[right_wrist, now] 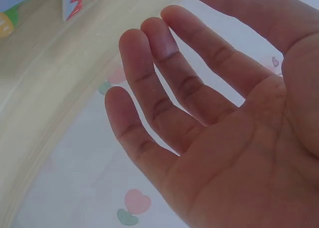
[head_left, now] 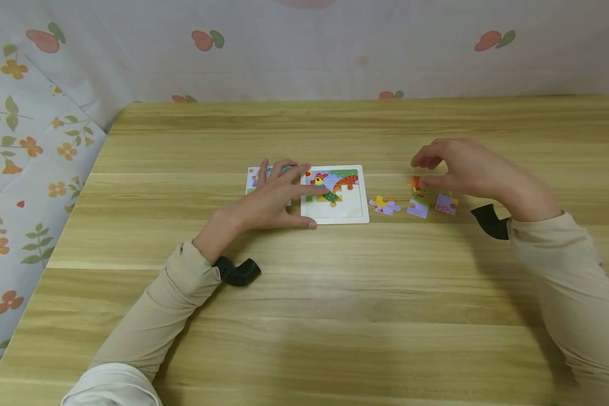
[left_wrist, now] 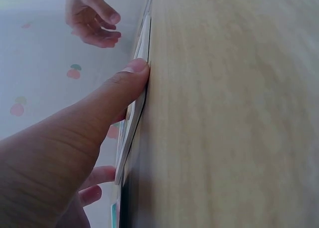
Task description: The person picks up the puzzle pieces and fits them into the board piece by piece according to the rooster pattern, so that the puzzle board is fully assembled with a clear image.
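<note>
My left hand (head_left: 264,206) spreads over the left side of a white-framed jigsaw puzzle tray (head_left: 366,194). Its thumb rests at the near edge, the index finger reaches onto the rooster picture (head_left: 346,181), and another finger lies at the far left corner. In the left wrist view the thumb (left_wrist: 117,91) presses along the tray's edge. Above several loose puzzle pieces to the right hovers my right hand (head_left: 469,169), fingers loosely bent; the right wrist view shows nothing in its palm (right_wrist: 224,153). Nearest to its thumb is an orange piece (head_left: 413,182).
A picture card (head_left: 252,179) lies partly hidden beneath my left hand. Loose pieces, such as a yellow and purple one (head_left: 384,204) and a purple one (head_left: 446,204), lie right of the tray. Patterned cloth (head_left: 304,62) hangs behind the wooden table (head_left: 335,316).
</note>
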Motion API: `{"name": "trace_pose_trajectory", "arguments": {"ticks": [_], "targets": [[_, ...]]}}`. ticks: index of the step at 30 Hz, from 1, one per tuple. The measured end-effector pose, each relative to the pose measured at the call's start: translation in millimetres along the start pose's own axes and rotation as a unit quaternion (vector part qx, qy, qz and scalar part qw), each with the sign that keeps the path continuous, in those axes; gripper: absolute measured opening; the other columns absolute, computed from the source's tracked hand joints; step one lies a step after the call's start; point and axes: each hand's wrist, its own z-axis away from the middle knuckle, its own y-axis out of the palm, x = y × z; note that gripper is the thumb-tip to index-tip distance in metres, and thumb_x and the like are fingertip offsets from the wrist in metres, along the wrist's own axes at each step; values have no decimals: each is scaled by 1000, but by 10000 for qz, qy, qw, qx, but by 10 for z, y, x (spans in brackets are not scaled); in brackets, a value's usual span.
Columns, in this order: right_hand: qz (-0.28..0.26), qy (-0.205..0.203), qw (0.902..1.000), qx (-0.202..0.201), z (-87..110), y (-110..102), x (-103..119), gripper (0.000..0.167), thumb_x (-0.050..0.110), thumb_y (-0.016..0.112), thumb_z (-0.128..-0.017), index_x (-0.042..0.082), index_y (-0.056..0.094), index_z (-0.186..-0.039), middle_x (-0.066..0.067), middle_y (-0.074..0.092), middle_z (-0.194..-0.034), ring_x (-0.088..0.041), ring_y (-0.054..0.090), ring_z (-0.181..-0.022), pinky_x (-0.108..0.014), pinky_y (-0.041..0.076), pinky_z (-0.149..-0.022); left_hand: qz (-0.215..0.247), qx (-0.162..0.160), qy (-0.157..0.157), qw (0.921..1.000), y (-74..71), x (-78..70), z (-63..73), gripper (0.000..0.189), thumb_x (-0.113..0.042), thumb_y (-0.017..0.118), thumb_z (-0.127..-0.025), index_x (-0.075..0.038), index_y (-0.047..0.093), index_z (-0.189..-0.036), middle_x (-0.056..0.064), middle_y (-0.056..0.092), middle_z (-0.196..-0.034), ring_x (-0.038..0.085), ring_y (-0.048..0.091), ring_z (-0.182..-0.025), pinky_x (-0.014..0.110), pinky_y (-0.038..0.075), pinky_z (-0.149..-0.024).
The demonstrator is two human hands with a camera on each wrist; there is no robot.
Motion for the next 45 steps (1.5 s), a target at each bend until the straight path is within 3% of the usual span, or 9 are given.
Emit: {"name": "trace_pose_trajectory", "arguments": {"ticks": [10, 18, 30, 45], "targets": [[56, 38, 10000, -29, -8, -8, -68, 30, 9, 71, -80, 1, 65, -108, -12, 62, -103, -30, 57, -95, -47, 43, -80, 35, -22, -5, 10000, 5, -4, -6, 64, -55, 68, -77, -34, 51, -134, 10, 24, -149, 24, 12, -133, 58, -10, -103], [126, 107, 9997, 189, -7, -14, -174, 25, 7, 68, -81, 2, 65, -105, -10, 62, -102, -28, 57, -93, -46, 44, -79, 99, -26, -11, 9999, 2, -4, -6, 64, -56, 68, -76, -34, 51, -134, 10, 24, -149, 24, 12, -133, 58, -9, -103], [14, 675, 9957, 627, -75, 58, -273, 29, 11, 71, -76, 3, 64, -102, -11, 61, -97, -29, 54, -93, -46, 41, -80, 133, -21, 71, 9999, 23, 15, -4, 64, -53, 68, -78, -34, 49, -136, 11, 21, -149, 28, 13, -132, 59, -8, -102], [98, 471, 9976, 501, -98, 90, -340, 35, 16, 76, -73, 3, 64, -102, -12, 56, -97, -30, 52, -92, -47, 39, -82, 128, -17, 120, 9998, 17, 19, -2, 62, -53, 67, -79, -33, 49, -136, 11, 21, -149, 28, 13, -132, 59, -6, -102]]}}
